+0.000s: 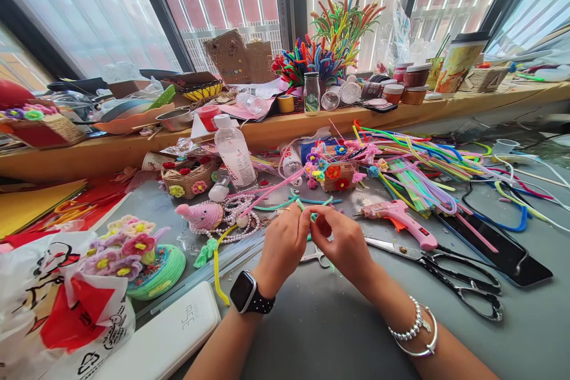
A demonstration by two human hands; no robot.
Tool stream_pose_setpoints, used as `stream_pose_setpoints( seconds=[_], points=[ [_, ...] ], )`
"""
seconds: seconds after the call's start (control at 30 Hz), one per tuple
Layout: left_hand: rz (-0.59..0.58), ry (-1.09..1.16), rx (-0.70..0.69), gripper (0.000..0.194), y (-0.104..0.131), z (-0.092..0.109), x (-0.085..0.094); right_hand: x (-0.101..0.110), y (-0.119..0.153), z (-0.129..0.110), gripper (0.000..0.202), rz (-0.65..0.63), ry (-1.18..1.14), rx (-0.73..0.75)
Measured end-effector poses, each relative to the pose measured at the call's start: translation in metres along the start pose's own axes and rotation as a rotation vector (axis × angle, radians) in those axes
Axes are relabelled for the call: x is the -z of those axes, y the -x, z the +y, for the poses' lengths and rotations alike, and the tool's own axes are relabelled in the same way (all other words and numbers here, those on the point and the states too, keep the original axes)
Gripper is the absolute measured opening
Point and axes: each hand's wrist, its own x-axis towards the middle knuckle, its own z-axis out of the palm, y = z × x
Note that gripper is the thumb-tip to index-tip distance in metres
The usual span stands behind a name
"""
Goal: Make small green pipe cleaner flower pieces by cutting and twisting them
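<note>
Forearms come in from the bottom edge, a black watch [247,294] on the left wrist and silver bracelets [416,332] on the right, so both hands meet over the bare grey middle of the counter [320,320] where there is room to work. Left hand [284,243] and right hand [342,243] face each other, knuckles up, fingers [299,221] pressed together at the tips and pinching a short teal pipe cleaner [313,216] between them; holding it from both ends like this lets each hand bend against the other. It sits in the air just above the counter, in the gap between the two hands.

Tools lie within easy reach on the right: a pink glue gun [398,218] just beyond the right hand, its nozzle pointing left, and black scissors [458,282] beside the wrist, blades toward the hands. A loose bundle of coloured pipe cleaners [414,160] fans out behind the gun. On the left, a pink knitted bird [200,214] rests on a pearl string [231,219], with a clear bottle [234,153] standing behind, and a green pot of woolly flowers [146,258] near the left elbow. A white power bank [171,335] and a printed plastic bag [62,309] lie at the near left corner.
</note>
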Motion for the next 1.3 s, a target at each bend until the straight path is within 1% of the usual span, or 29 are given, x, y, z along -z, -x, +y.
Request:
stream_pose_setpoints(
  seconds=[0.07,0.13,0.2,0.33,0.5,0.63,0.7,0.8,0.9,1.03,1.13,1.3],
  points=[
    [-0.031,0.172,0.007,0.028,0.0,0.001,0.001,0.0,0.001,0.001,0.017,0.035,-0.004,0.011],
    [-0.057,0.324,0.031,0.029,-0.001,0.003,0.002,0.001,0.001,0.001,0.017,0.072,-0.011,-0.009],
    [-0.075,0.41,0.061,0.029,-0.001,0.005,0.003,0.002,0.0,0.001,0.017,0.104,-0.015,-0.043],
    [-0.092,0.458,0.086,0.025,-0.003,0.005,0.003,0.003,0.0,0.0,0.013,0.118,-0.011,-0.069],
    [-0.096,0.48,0.087,0.029,-0.003,0.009,0.004,0.003,0.0,-0.001,0.014,0.128,-0.016,-0.049],
    [-0.139,0.625,0.115,0.029,-0.003,0.012,0.005,0.004,0.0,0.0,0.014,0.116,-0.02,-0.027],
    [-0.158,0.654,0.138,0.03,-0.003,0.013,0.004,0.004,0.0,0.0,0.013,0.117,-0.012,-0.011],
    [-0.115,0.509,0.153,0.032,-0.001,0.011,0.001,0.002,0.0,0.0,0.013,0.137,0.009,0.011],
    [-0.035,0.328,0.111,0.032,-0.001,0.009,-0.002,0.001,0.0,0.0,0.013,0.137,0.034,0.001],
    [0.053,0.152,0.071,0.028,0.0,0.008,-0.006,0.0,0.0,0.0,0.012,0.116,0.049,-0.014],
    [0.082,0.08,0.066,0.027,0.0,0.007,-0.007,0.0,0.001,0.001,0.013,0.103,0.034,-0.002],
    [0.124,0.047,0.065,0.026,-0.001,0.005,-0.004,-0.001,0.0,-0.001,0.013,0.099,0.028,0.012]
  ],
)
